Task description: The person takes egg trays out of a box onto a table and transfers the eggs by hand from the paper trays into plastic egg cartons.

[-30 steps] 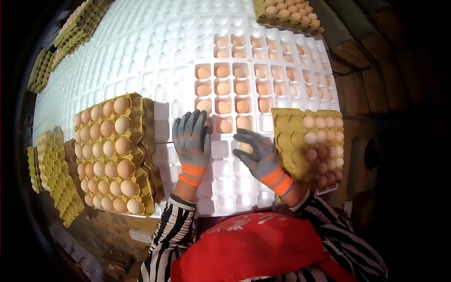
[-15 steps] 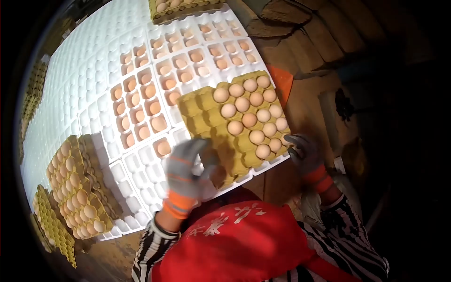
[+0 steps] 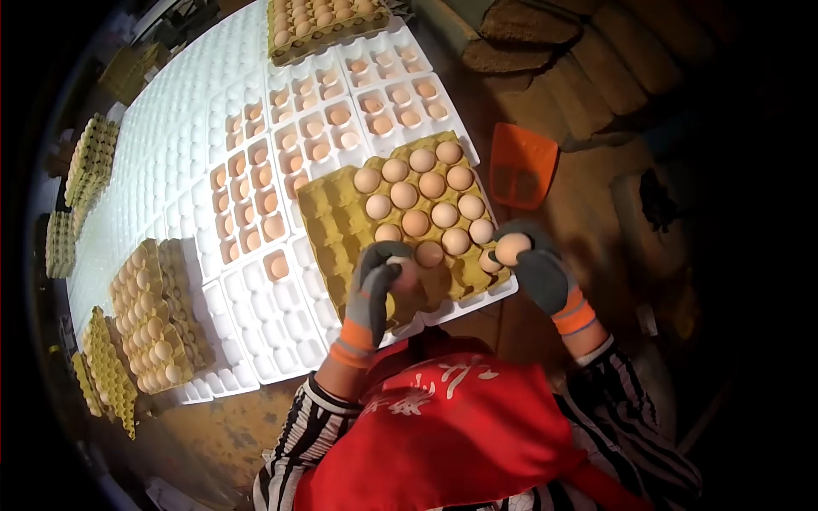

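A yellow pulp egg tray (image 3: 328,209) lies tilted across the white foam trays, with several eggs in its cups and bare cups along its left side. My left hand (image 3: 371,289), in a grey and orange glove, is closed on an egg (image 3: 404,274) above the tray's near part; that egg is slightly blurred. At the tray's near right corner, my right hand (image 3: 544,277), gloved alike, grips another egg (image 3: 513,249) between thumb and fingers. Beside it, an egg (image 3: 490,261) sits in the tray, partly hidden by the fingers.
White foam trays (image 3: 247,298) cover the table, some cups holding eggs (image 3: 277,266). Stacked egg trays (image 3: 149,319) stand at the left, another filled tray (image 3: 328,21) at the far edge. An orange dustpan-like scoop (image 3: 521,166) lies beyond the table's right edge.
My left hand has moved right and closed on an egg. My right hand has lifted an egg at the tray's right edge. Fewer eggs sit in the tray's near rows, and the view has shifted.
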A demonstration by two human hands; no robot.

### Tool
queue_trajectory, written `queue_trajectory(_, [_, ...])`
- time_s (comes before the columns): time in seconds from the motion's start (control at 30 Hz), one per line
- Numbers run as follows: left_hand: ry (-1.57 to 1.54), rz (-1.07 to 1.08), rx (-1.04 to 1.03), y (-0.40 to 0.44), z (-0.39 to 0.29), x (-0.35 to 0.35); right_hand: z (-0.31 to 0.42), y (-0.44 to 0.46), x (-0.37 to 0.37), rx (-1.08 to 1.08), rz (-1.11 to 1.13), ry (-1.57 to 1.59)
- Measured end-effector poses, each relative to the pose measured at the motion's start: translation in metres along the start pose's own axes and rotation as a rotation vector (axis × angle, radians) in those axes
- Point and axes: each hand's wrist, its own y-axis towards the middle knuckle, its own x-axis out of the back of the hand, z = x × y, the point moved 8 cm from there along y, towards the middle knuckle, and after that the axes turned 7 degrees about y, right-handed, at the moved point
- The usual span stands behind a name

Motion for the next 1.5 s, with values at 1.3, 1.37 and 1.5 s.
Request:
queue_trajectory(1.3, [1.324,-0.550,0.240,-0.076,-0.008,0.319,-0.100,0.095,-0.373,0.367,0.387,-1.407])
queue_trajectory(1.37, [1.335,-0.631,0.044,-0.083,-0.016,0.319,-0.130,0.111,-0.386,0.305,0.383,-1.469])
queue_trajectory(1.5, [1.014,-0.586,-0.056,-0.118,-0.022,0.315,-0.151,0.105,-0.384,0.230,0.339,-1.103])
